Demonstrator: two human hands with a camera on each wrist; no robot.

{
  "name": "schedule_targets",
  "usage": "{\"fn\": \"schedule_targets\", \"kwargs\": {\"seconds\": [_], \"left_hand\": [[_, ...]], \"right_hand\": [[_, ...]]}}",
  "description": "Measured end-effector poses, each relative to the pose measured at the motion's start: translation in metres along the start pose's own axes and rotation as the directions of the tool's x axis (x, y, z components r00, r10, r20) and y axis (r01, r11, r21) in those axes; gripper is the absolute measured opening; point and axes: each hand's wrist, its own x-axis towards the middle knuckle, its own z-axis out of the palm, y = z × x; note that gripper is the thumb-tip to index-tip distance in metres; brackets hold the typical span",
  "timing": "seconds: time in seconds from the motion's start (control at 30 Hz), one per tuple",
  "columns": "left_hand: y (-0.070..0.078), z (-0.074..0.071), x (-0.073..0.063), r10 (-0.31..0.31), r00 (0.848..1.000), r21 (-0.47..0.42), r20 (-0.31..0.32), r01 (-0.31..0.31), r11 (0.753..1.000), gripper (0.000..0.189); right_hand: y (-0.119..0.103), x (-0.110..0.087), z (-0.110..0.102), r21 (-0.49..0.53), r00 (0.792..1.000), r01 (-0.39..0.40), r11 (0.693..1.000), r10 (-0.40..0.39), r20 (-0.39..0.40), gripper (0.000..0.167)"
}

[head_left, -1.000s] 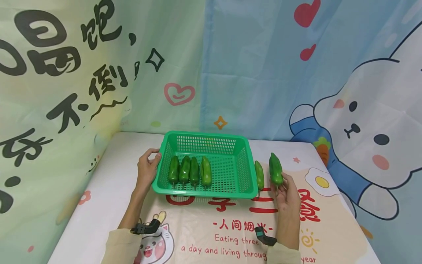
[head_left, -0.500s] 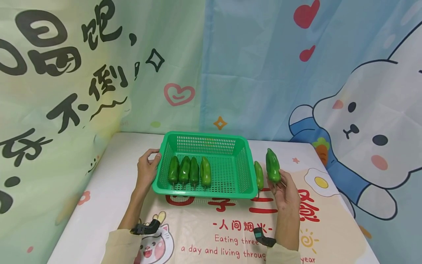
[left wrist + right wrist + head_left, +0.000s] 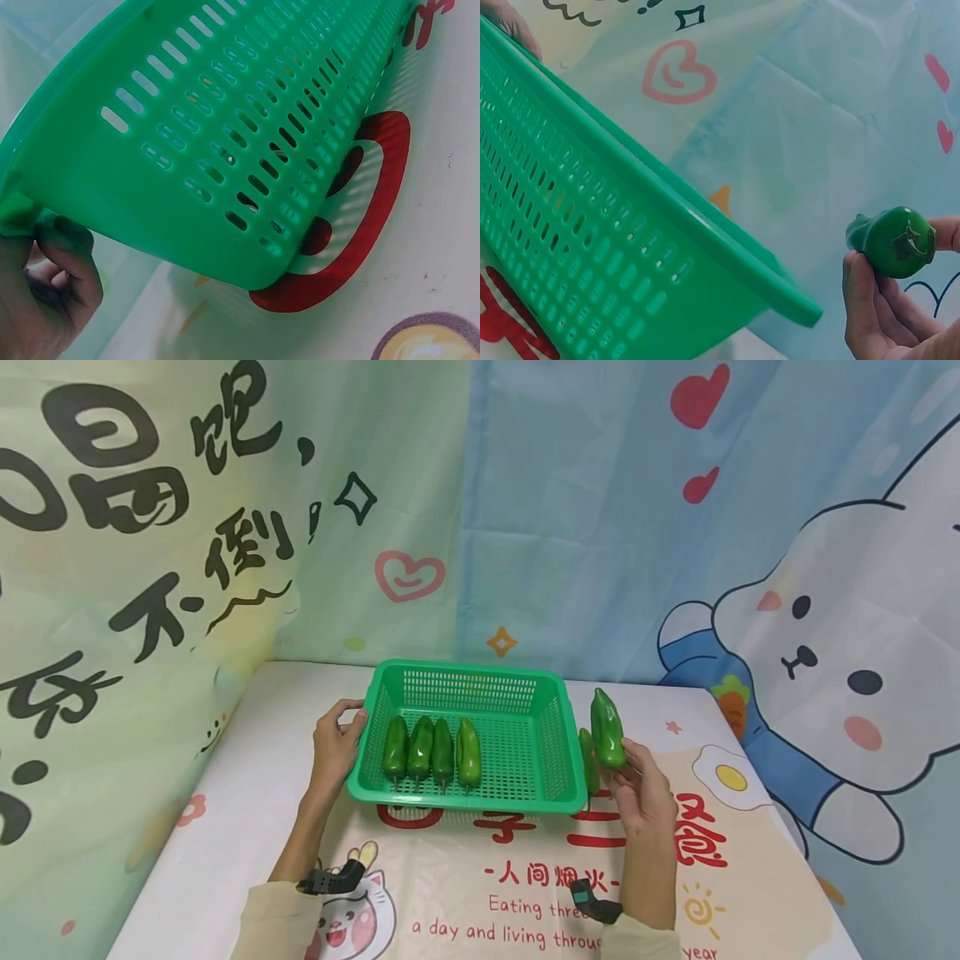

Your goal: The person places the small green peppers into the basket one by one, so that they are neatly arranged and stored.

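Observation:
A green perforated basket [image 3: 468, 803] stands on the table, with several green peppers [image 3: 420, 749] side by side in its left half. My left hand [image 3: 334, 750] holds the basket's left rim; in the left wrist view its curled fingers [image 3: 71, 255] are under the rim's edge. To the right of the basket, my right hand [image 3: 643, 789] grips a green pepper [image 3: 607, 732] raised with its tip pointing away. The right wrist view shows the stem end of that pepper [image 3: 896, 244] between thumb and fingers. Another green pepper [image 3: 587, 758] lies against the basket's right side, partly hidden by the raised one.
A printed cloth [image 3: 525, 902] covers the table [image 3: 225, 793]. Behind it hangs a backdrop [image 3: 570, 527] with a cartoon rabbit at the right. Both wrists wear dark straps [image 3: 333, 877].
My right hand has moved left and slightly away from me, carrying the pepper closer to the basket's right rim. The left hand and the basket have stayed in place.

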Motion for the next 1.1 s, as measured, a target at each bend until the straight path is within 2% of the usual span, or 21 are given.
{"fn": "schedule_targets", "kwargs": {"seconds": [0.23, 0.3, 0.4, 0.63, 0.77, 0.87, 1.03, 1.1], "left_hand": [[-0.001, 0.0, 0.001, 0.003, 1.0, 0.004, 0.0, -0.003, 1.0, 0.033], [-0.001, -0.001, 0.001, 0.006, 1.0, 0.004, 0.001, -0.006, 1.0, 0.033], [-0.002, -0.001, 0.001, 0.009, 1.0, 0.005, 0.002, -0.009, 1.0, 0.034], [-0.002, 0.0, 0.001, 0.012, 1.0, 0.009, 0.001, -0.012, 1.0, 0.033], [-0.002, 0.0, 0.002, 0.013, 1.0, 0.012, 0.001, -0.013, 1.0, 0.033], [-0.002, 0.0, 0.002, 0.012, 1.0, 0.014, 0.0, -0.012, 1.0, 0.033], [-0.002, 0.0, 0.002, 0.004, 1.0, 0.011, 0.001, -0.004, 1.0, 0.033], [-0.003, 0.0, 0.002, 0.002, 1.0, 0.009, 0.002, -0.002, 1.0, 0.033]], "right_hand": [[0.002, -0.002, 0.012, -0.107, 1.0, -0.014, 0.994, 0.017, 0.026, 0.044], [0.003, -0.002, 0.016, -0.138, 0.999, -0.005, 0.99, 0.011, 0.044, 0.046], [0.004, -0.002, 0.022, -0.167, 0.997, 0.01, 0.986, 0.002, 0.072, 0.039], [0.011, -0.002, 0.037, -0.211, 0.992, 0.05, 0.976, -0.023, 0.126, 0.011], [0.016, 0.0, 0.045, -0.265, 0.984, 0.088, 0.96, -0.042, 0.175, 0.008], [0.02, 0.001, 0.051, -0.318, 0.979, 0.108, 0.942, -0.046, 0.196, 0.017], [0.026, 0.0, 0.061, -0.438, 0.978, 0.119, 0.891, -0.028, 0.209, 0.045], [0.03, 0.0, 0.064, -0.468, 0.978, 0.12, 0.876, -0.024, 0.207, 0.046]]}}
